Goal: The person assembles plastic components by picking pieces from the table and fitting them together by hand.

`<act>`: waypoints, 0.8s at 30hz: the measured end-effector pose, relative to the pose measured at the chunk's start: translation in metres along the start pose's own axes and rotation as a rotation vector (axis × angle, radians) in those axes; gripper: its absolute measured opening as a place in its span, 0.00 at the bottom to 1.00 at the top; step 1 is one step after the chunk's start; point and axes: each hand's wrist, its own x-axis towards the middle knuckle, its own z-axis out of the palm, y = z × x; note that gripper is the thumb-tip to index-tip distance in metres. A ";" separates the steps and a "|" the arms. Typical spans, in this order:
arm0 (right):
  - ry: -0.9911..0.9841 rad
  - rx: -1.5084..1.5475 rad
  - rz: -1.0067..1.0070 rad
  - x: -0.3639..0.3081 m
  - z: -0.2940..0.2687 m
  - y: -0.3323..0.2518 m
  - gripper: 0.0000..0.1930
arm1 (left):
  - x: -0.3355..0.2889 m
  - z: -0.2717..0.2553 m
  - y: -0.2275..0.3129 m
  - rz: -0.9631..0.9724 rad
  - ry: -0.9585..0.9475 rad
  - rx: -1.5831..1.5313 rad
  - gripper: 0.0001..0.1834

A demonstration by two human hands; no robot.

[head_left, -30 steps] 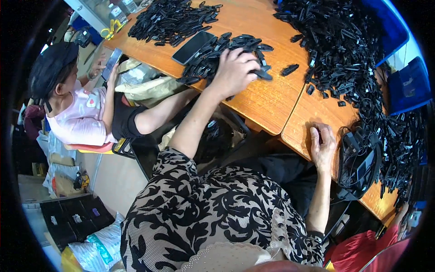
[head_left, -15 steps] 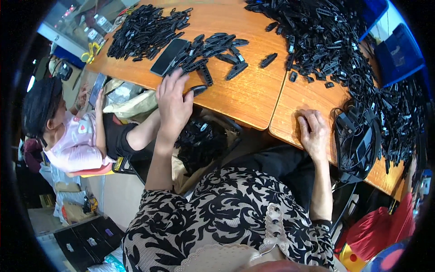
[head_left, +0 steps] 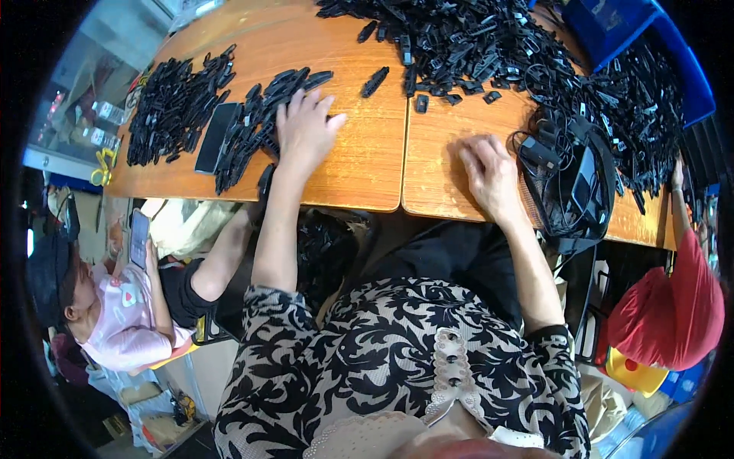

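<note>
My left hand (head_left: 307,130) reaches over the table with its fingers spread, beside a small heap of long, narrow black plastic pieces (head_left: 251,126). Its fingertips are at the heap's right edge, and I see nothing held in it. My right hand (head_left: 491,174) rests on the wooden table (head_left: 363,164) with its fingers loosely bent and no object visible in them. A single black plastic piece (head_left: 375,82) lies on the wood between the hands, farther back. Left of the small heap is a dark phone (head_left: 215,138).
A larger pile of black pieces (head_left: 172,115) lies far left; another (head_left: 474,50) spreads across the far right. A mesh-sided bag (head_left: 569,180) with cables sits by my right hand. Blue bins (head_left: 612,30) stand behind. One person (head_left: 126,310) sits left with a phone; another in red (head_left: 665,317) is right.
The view has shifted, and the table sits farther left. My left hand has moved from the table's near edge to the right side of the small heap. My right hand still rests on the table.
</note>
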 end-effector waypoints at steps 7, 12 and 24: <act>0.102 -0.245 -0.047 0.073 0.050 -0.021 0.11 | 0.040 -0.004 0.027 0.028 0.384 -0.167 0.19; -0.033 -0.485 -0.089 0.093 0.078 -0.017 0.06 | 0.080 0.019 0.063 -0.031 0.180 -0.146 0.14; -0.086 -0.110 -0.029 0.027 0.016 -0.010 0.11 | -0.019 0.007 0.113 0.145 0.223 -0.638 0.08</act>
